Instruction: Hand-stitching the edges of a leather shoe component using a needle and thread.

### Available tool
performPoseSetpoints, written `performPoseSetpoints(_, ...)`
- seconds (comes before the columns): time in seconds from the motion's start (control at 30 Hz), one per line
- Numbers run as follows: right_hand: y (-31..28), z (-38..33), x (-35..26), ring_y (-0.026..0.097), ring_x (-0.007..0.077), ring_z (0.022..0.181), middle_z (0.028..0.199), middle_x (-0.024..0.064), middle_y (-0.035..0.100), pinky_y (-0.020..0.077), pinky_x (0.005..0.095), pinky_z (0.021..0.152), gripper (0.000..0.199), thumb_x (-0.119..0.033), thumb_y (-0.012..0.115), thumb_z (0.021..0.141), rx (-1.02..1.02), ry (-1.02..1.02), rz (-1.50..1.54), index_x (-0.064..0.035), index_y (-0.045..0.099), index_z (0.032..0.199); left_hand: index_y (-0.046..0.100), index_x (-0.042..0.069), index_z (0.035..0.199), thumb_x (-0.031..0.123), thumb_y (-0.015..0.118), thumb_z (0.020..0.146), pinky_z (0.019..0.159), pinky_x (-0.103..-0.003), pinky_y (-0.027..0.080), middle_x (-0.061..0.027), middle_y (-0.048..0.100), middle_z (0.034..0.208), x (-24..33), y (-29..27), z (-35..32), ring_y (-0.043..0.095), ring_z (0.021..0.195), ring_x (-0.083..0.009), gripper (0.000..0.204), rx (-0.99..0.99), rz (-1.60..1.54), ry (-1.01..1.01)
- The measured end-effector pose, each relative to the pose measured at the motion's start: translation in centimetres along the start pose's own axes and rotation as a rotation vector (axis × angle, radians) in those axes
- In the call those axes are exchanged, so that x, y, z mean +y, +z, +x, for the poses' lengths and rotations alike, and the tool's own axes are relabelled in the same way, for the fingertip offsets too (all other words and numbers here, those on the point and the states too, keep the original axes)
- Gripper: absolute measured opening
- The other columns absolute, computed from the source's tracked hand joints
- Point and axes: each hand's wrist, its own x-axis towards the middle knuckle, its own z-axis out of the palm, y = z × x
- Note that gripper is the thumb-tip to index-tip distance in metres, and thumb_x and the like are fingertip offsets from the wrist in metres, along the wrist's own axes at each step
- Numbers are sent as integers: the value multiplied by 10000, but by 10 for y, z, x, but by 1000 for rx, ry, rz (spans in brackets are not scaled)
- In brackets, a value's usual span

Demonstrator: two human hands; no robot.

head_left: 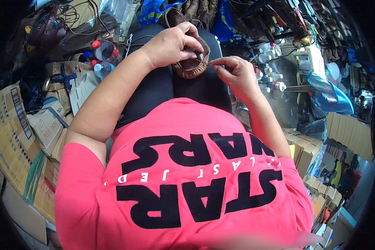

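A brown leather shoe (191,74) with a puckered, gathered seam round its near end lies across my dark-trousered lap. My left hand (171,45) comes over it from the left, its fingers curled into the opening and gripping the leather. Something small and shiny shows by those fingertips, too small to name. Just right of the seam, my right hand (237,74) is closed in a pinch of thumb and forefinger. What it pinches is too fine to make out, perhaps a needle or thread.
Plastic bottles (104,51) stand left of my legs, with cardboard boxes (16,133) nearer. More small bottles (271,71), a white jug (310,60) and a blue plastic bag (331,96) are on the right. Dark tools and cords crowd the far side.
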Motion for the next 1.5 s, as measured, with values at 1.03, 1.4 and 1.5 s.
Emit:
performPoseSetpoints(1.03,-11,19,39,552,86,887,954,-6,559,444,230,760,244,-15,628,853,-347,128,122,-122,706,1058,676,80,814,126,761,694,766,-313,480,-58,568,888,-8,10,15,594,843,-212,154,-21,-107,-45)
performPoseSetpoints(1.4,2,30,50,550,103,898,921,8,595,439,247,820,206,-12,648,840,-369,96,467,-56,700,1034,682,87,771,136,772,657,756,-319,476,-58,571,871,-8,7,26,593,838,-215,154,-88,-107,-65)
performPoseSetpoints(1.5,13,25,32,550,107,841,895,15,586,444,251,764,177,-33,681,819,-204,14,257,-50,698,994,680,82,802,121,747,674,764,-325,474,-69,569,880,-8,4,27,593,842,-219,149,-137,-79,-79)
